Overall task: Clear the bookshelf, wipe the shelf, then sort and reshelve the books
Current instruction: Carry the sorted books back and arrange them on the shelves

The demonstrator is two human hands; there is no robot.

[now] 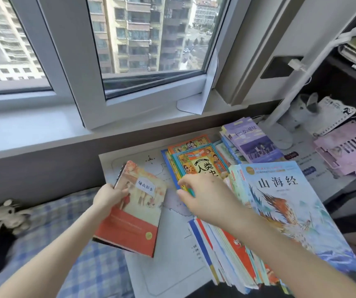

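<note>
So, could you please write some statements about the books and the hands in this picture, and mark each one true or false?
1. The left hand holds the red book. True.
2. The purple book lies on the bed. False: it tops a pile on the desk, near the white lamp.
3. The right hand reaches over the yellow-covered book. True.
4. The plush toy sits on the windowsill. False: it lies on the checked bedding.

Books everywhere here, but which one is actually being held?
The red-and-cream book, gripped at its edge by the left hand. The others lie in piles on the desk; the right hand reaches over them.
</note>
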